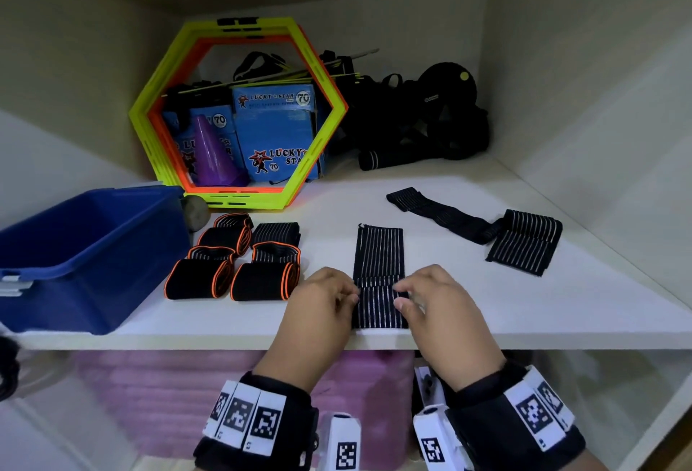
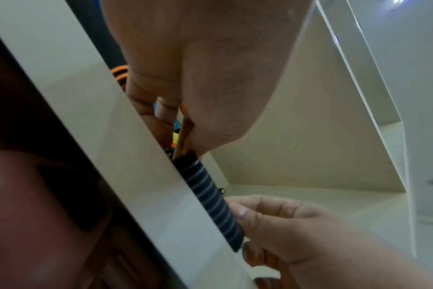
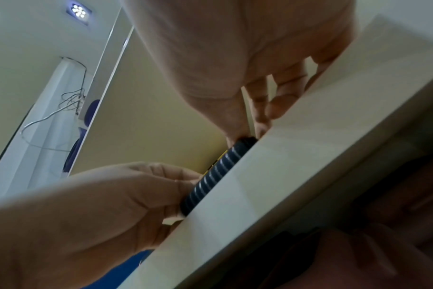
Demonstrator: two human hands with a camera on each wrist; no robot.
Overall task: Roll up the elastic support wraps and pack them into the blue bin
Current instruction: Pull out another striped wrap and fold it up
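Note:
A black elastic wrap with white stripes lies flat on the white shelf, running away from me. Its near end is turned over into a short roll at the shelf's front edge. My left hand pinches the roll's left side and my right hand pinches its right side. The wrist views show the roll held between thumbs and fingers. The blue bin stands at the left with nothing visible inside. Several rolled wraps with orange edges sit beside it.
A second striped wrap lies partly unrolled at the right. At the back stand yellow and orange hexagon frames, blue boxes, a purple cone and a pile of black straps. Pink items fill the shelf below.

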